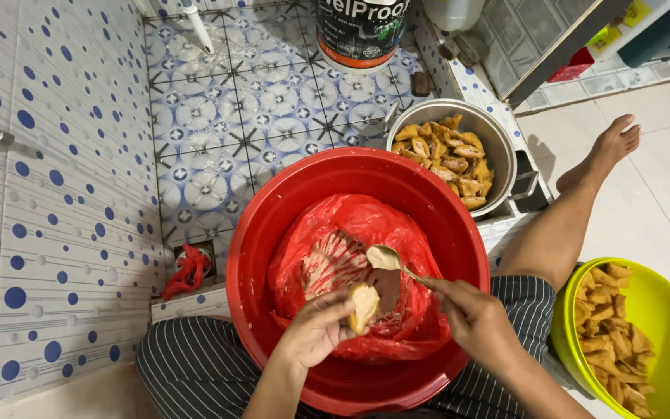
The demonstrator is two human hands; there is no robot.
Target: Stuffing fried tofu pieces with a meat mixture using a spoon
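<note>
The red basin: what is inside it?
Inside the red basin lies a red plastic bag smeared with pale paste. The bag and both hands cover the basin's bottom, so anything beneath stays hidden.

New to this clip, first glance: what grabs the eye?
The big red basin in the middle, on the person's lap, with a red plastic bag of pale paste inside it. Above it, the left hand holds a tan piece of food while the right hand holds a spoon loaded with paste. A metal pot behind the basin and a lime-green bowl at right hold similar pieces.
</note>
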